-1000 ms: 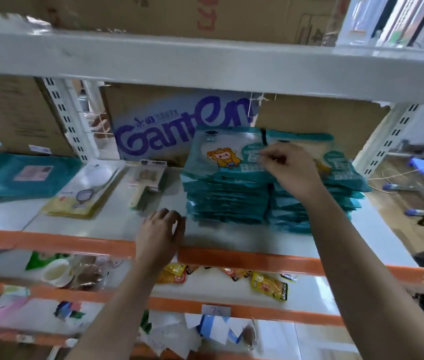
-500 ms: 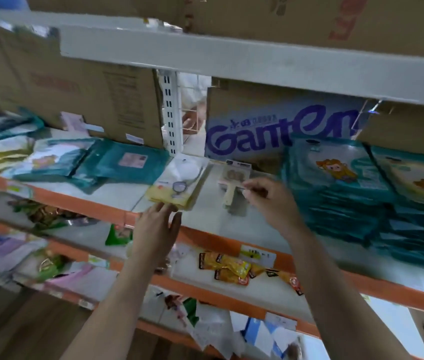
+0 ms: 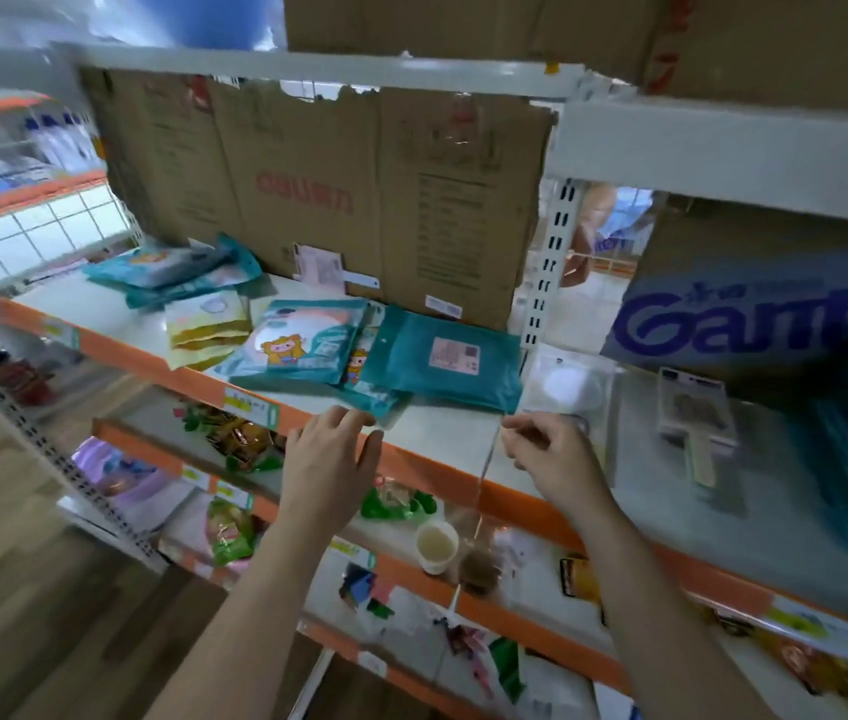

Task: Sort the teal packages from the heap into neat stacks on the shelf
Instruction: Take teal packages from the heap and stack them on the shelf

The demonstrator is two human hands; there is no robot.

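Shelf (image 3: 442,439): "Ganten" box (image 3: 754,324), teal packages (image 3: 442,356)

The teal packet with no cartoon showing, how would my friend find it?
Find the big brown cardboard box standing on the shelf with the orange front edge. Right below it lies the plain teal packet, just beyond the right hand. Unlike the cartoon packet left of it, it shows only a small pink label.

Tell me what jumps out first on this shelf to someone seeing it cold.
Loose teal packages lie in an overlapping heap at the middle of the orange-edged shelf, one showing a cartoon animal. Both bare hands, left hand and right hand, hover empty at its front edge. A big torn cardboard box stands behind the heap.
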